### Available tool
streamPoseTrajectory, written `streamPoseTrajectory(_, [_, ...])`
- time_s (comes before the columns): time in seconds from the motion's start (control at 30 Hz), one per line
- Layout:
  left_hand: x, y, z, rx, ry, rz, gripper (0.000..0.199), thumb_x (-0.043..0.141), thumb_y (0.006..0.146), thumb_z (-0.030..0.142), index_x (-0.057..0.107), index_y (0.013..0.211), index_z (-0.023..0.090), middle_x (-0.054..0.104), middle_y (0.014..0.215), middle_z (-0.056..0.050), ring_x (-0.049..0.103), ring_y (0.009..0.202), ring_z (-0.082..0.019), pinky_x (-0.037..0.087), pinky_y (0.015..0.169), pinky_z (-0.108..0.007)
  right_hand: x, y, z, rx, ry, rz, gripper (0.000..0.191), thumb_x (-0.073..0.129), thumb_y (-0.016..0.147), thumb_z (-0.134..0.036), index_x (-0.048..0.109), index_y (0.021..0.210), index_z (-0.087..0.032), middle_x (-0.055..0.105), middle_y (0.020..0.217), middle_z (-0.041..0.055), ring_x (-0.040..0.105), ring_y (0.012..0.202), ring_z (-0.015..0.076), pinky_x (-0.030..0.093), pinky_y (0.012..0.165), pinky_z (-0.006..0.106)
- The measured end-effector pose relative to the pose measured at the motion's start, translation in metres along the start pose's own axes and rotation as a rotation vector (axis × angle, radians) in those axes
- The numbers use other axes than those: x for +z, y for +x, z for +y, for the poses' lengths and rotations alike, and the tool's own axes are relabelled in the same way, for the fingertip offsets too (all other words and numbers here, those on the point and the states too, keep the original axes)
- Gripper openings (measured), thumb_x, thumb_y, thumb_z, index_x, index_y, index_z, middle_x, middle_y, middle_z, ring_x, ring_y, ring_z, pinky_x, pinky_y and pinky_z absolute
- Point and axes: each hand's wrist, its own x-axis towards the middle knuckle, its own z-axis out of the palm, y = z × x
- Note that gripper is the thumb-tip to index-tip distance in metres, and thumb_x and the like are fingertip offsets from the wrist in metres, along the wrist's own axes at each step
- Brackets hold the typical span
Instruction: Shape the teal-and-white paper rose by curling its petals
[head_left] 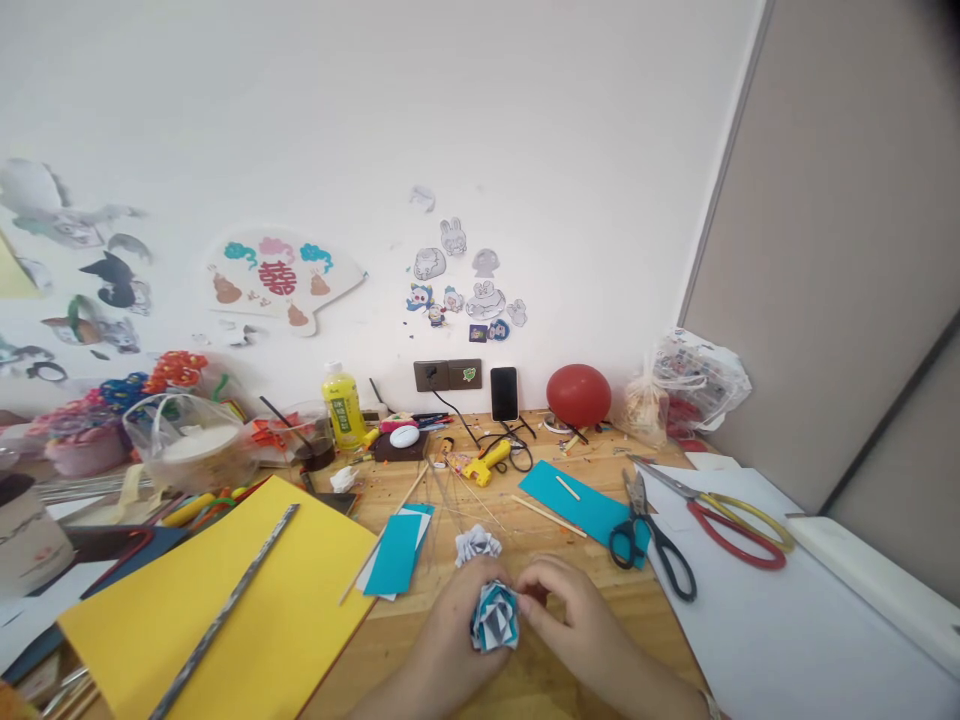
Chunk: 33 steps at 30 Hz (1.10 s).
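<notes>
At the front middle of the table, my left hand (459, 612) is wrapped round a blue and white folded paper flower (496, 617). My right hand (559, 608) is on the flower's right side, its thumb and index finger pinched together at the paper edge. Just beyond my left hand lies a white crumpled paper flower (478, 545). Blue paper strips (396, 552) rest on white ones to the left. A larger blue sheet (574, 505) with a small stick on it lies behind and to the right.
Black-handled scissors (651, 540) and red-and-yellow-handled scissors (731, 515) lie at right, by white sheets (795, 610). A yellow glue gun (486, 464), a phone (504, 394), a red balloon (578, 396) and a bottle (343, 408) stand behind. Yellow card (300, 590) covers the left.
</notes>
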Motion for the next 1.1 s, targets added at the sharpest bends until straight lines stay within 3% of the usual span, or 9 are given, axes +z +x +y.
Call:
streamPoseTrajectory(0.23, [-0.001, 0.001, 0.004, -0.010, -0.009, 0.051, 0.027, 0.052, 0.062, 0.005, 0.053, 0.085, 0.019, 0.059, 0.082, -0.004, 0.057, 0.076, -0.021, 0.045, 0.068, -0.029, -0.006, 0.002, -0.001, 0.013, 0.011, 0.021, 0.013, 0.052, 0.077, -0.016, 0.065, 0.078, -0.018, 0.063, 0.072, 0.0030, 0.058, 0.071, 0.0172, 0.044, 0.066, 0.027])
streamPoseTrajectory(0.53, [0.000, 0.001, -0.005, -0.039, -0.024, 0.175, 0.037, 0.051, 0.057, 0.002, 0.054, 0.089, 0.020, 0.062, 0.087, -0.003, 0.059, 0.084, -0.023, 0.045, 0.071, -0.031, -0.002, 0.002, 0.004, 0.197, 0.326, -0.015, 0.019, 0.055, 0.072, -0.023, 0.069, 0.081, -0.015, 0.070, 0.082, 0.0070, 0.063, 0.078, 0.0213, 0.049, 0.070, 0.032])
streamPoseTrajectory(0.67, [-0.001, 0.002, -0.003, -0.054, -0.047, 0.179, 0.036, 0.051, 0.057, 0.002, 0.055, 0.087, 0.019, 0.062, 0.086, -0.003, 0.059, 0.083, -0.023, 0.045, 0.071, -0.031, 0.000, 0.001, 0.004, 0.241, 0.413, -0.054, 0.020, 0.057, 0.070, -0.025, 0.069, 0.083, -0.015, 0.069, 0.076, 0.0055, 0.063, 0.069, 0.0195, 0.049, 0.064, 0.030])
streamPoseTrajectory(0.87, [-0.001, 0.003, -0.002, -0.093, -0.111, 0.208, 0.038, 0.052, 0.055, 0.001, 0.057, 0.087, 0.020, 0.062, 0.086, -0.002, 0.058, 0.086, -0.023, 0.044, 0.074, -0.030, 0.001, 0.001, 0.004, 0.292, 0.395, -0.016, 0.019, 0.058, 0.069, -0.025, 0.070, 0.080, -0.016, 0.067, 0.071, 0.0047, 0.061, 0.064, 0.0182, 0.049, 0.061, 0.029])
streamPoseTrajectory(1.0, [0.000, 0.002, -0.006, -0.088, -0.122, 0.218, 0.038, 0.053, 0.054, 0.002, 0.057, 0.087, 0.021, 0.062, 0.087, -0.002, 0.058, 0.085, -0.023, 0.044, 0.074, -0.031, 0.002, 0.000, 0.006, 0.279, 0.476, -0.068, 0.020, 0.058, 0.069, -0.027, 0.070, 0.082, -0.016, 0.065, 0.066, 0.0029, 0.060, 0.058, 0.0163, 0.048, 0.057, 0.027])
streamPoseTrajectory(1.1, [0.000, 0.002, -0.005, -0.100, -0.109, 0.217, 0.039, 0.052, 0.054, 0.001, 0.057, 0.088, 0.021, 0.062, 0.087, -0.003, 0.058, 0.084, -0.023, 0.045, 0.074, -0.032, 0.002, 0.000, 0.007, 0.269, 0.446, -0.039, 0.019, 0.057, 0.070, -0.025, 0.069, 0.082, -0.016, 0.065, 0.066, 0.0027, 0.060, 0.059, 0.0162, 0.047, 0.057, 0.027])
